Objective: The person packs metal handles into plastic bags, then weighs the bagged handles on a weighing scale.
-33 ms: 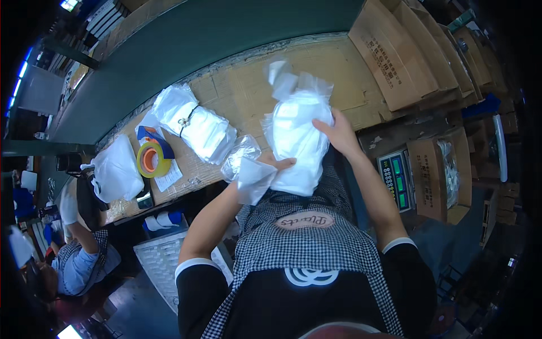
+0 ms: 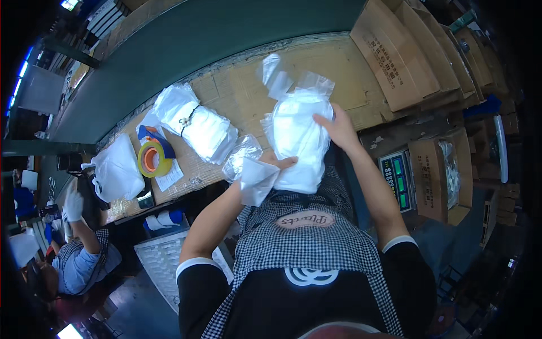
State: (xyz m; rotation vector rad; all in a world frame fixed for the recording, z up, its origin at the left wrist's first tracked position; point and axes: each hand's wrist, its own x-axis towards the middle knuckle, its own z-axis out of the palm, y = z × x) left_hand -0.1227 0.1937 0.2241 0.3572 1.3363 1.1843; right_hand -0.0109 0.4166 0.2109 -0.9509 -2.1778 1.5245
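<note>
A thick stack of thin white plastic bags (image 2: 302,138) lies between my two hands at the near edge of the cardboard-covered bench. My left hand (image 2: 276,161) grips its near left side, thumb on top and the other fingers mostly hidden. On the far right side, my right hand (image 2: 340,129) is closed round the edge, its thumb on the upper face. A loose translucent bag (image 2: 276,80) sticks up beyond the stack. One more translucent bag (image 2: 258,182) hangs over my left wrist. Crumpled clear plastic (image 2: 241,157) touches the bench beside that hand.
Left of the stack lies a white bundle (image 2: 195,123) tied with a dark band. Tape rolls (image 2: 165,161) and a white carrier bag (image 2: 117,169) are farther left. Cardboard boxes (image 2: 395,62) and a digital scale (image 2: 397,179) stand right. A gloved co-worker (image 2: 84,254) sits lower left.
The loose bag beyond the stack has shifted slightly left and spread. My hands keep their grip with barely any movement. The co-worker's gloved hand has moved a little.
</note>
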